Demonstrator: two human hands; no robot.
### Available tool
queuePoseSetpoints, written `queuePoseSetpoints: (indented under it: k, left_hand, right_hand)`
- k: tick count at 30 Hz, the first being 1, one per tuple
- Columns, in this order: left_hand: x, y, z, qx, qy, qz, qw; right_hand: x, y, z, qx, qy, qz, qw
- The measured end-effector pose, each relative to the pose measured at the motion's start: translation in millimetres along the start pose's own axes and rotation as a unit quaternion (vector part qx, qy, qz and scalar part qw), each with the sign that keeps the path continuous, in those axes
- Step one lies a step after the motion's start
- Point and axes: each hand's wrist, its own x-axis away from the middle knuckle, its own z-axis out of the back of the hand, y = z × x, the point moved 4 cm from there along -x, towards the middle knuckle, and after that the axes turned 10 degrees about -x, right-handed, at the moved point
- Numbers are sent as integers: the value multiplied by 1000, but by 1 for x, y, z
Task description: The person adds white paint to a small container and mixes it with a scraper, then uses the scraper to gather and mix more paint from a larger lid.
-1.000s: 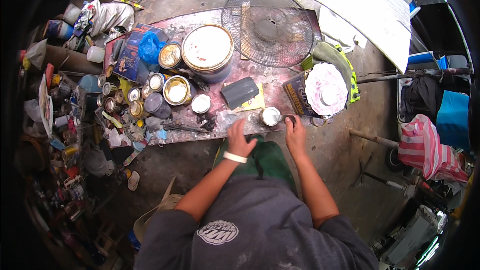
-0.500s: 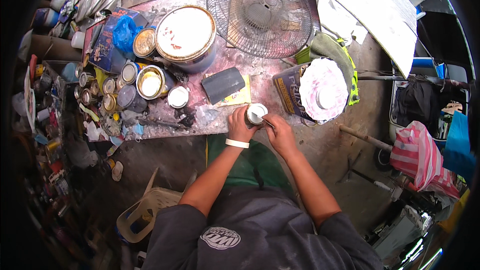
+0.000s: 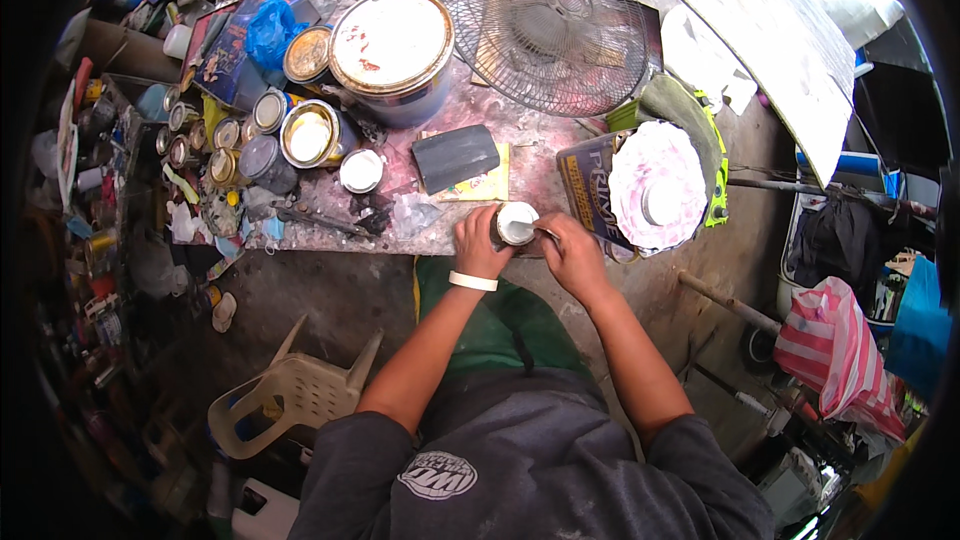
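Note:
My left hand (image 3: 480, 243) is wrapped round a small open can (image 3: 514, 210) at the table's near edge. White, paint-like material shows inside the can. My right hand (image 3: 575, 258) pinches a thin stirring tool with a flat grey blade (image 3: 524, 228), whose end dips into the can's mouth. The tool's grip is mostly hidden by my fingers. Just beyond the can, a dark grey sheet (image 3: 455, 157), perhaps sandpaper, lies on a yellow packet (image 3: 487, 184). A small white-topped tub (image 3: 361, 171) stands to the left.
A large lidded bucket (image 3: 391, 40) and several paint cans crowd the table's left side. At the back lies a round fan grille (image 3: 545, 25). To the right stands a rectangular tin (image 3: 588, 180) beside a pinkish-white cover (image 3: 650, 170). A plastic chair (image 3: 315, 400) is behind, lower left.
The view has shifted slightly. My right hand has drawn a little to the right, and the tool's blade sits at a different angle in the can. My left hand keeps its hold.

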Motion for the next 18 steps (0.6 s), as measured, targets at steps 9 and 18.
queuePoseSetpoints:
  k: [9, 18]
  left_hand:
    - [-6, 7, -1, 29, -3, -13, 999]
    - [-8, 3, -2, 52, -3, -28, 998]
  right_hand:
    - [-1, -2, 3, -25, -7, -16, 1000]
    - [3, 3, 3, -28, 13, -18, 999]
